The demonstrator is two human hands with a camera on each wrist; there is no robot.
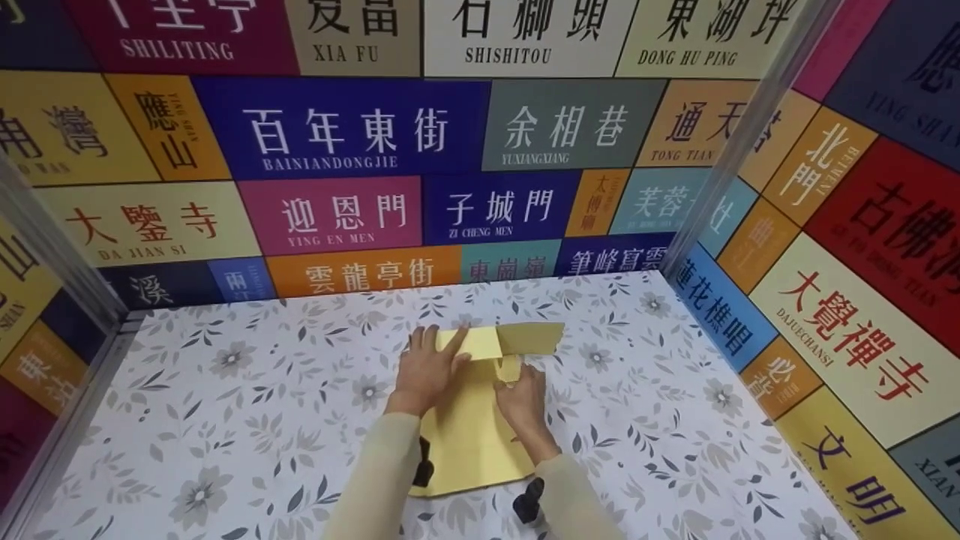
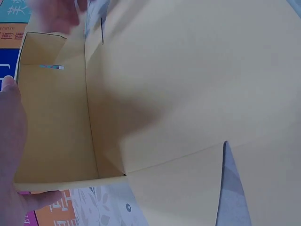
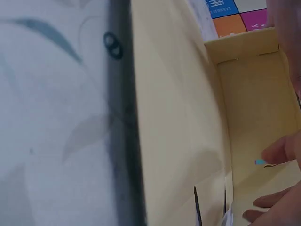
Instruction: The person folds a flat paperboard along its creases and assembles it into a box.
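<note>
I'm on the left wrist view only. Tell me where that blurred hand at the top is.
Observer: That's the right hand; the head view puts it at a narrow tab on the right side of the yellow cardboard.
Operator: Now give me the cardboard's near end, which I can't see.
Observer: Its near edge crosses the patterned tabletop between the two pale sleeves.
</note>
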